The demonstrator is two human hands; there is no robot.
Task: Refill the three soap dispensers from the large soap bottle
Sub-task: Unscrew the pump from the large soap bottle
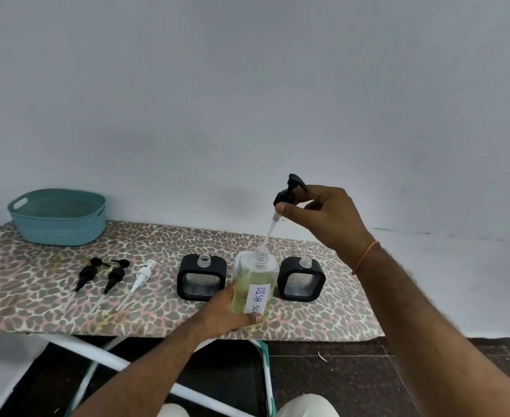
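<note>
A clear bottle (255, 278) of yellowish soap, with a white label reading "DISH SO", stands at the table's front middle. My left hand (226, 311) grips its lower part. My right hand (323, 215) holds a black pump head (288, 192) above the bottle; the pump's clear tube (268, 233) slants down into the bottle's open neck. Two square black-framed dispensers stand with open necks, one (201, 276) left of the bottle and one (303, 278) right of it.
Two black pumps (87, 273) (115, 275) and a white pump (141, 276) lie on the leopard-print table cover (37, 302) to the left. A teal basket (58, 216) sits at the back left corner. A pale wall stands behind the table.
</note>
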